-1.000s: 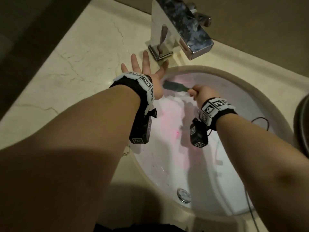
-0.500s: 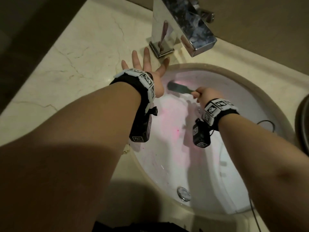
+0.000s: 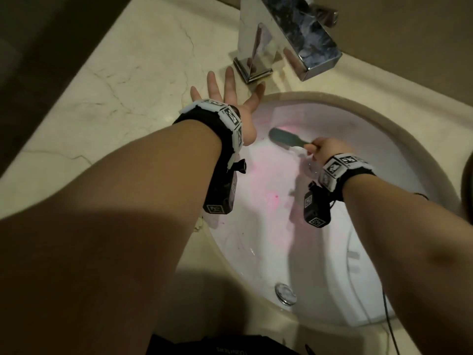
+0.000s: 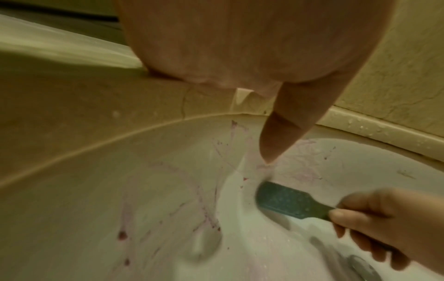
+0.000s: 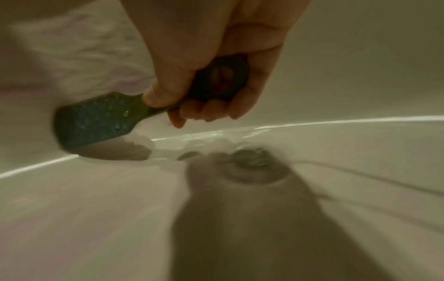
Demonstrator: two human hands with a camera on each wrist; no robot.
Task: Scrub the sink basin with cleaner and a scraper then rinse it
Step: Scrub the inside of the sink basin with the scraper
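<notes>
The white oval sink basin carries pink cleaner smears on its left wall. My right hand grips the handle of a dark green flat scraper whose blade lies against the far left wall of the basin. In the wrist views the scraper is wet with droplets, and my right hand is curled round its handle. My left hand lies flat on the counter with fingers spread, its thumb over the basin rim.
A square chrome faucet stands behind the basin on the cream marble counter. The drain sits at the near side of the bowl. A thin black cable runs along the basin's right side. A dark round object shows at the right edge.
The right hand has drawn the scraper a little to the right and down along the basin wall. The left hand has stayed flat on the counter.
</notes>
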